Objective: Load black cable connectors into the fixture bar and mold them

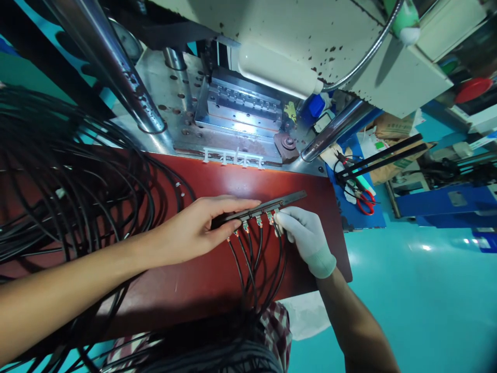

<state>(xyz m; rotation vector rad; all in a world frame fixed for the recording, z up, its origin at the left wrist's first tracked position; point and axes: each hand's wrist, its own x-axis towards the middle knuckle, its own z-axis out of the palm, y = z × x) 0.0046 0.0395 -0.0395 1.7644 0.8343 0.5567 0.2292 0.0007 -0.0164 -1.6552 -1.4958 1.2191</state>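
Observation:
A long dark bar (293, 198) is held slightly tilted above the red-brown work board (186, 282). My left hand (196, 225), bare, grips its left end with the thumb below and the fingers along the top. Several small metal connectors (259, 221) sit in a row along the near edge of the bar, and black cables (252, 269) trail from them toward my lap. In a white glove, my right hand (303, 233) pinches a cable connector at the right part of the bar. The fingertips partly cover that connector, so whether it is fully seated cannot be seen.
Behind the board stands a press with a metal mould (244, 116) between steel columns (337, 129). A white plastic strip (233, 157) lies at its front edge. Coiled black cables (70, 191) crowd the left side. Red-handled scissors (365, 202) lie on a blue surface at right.

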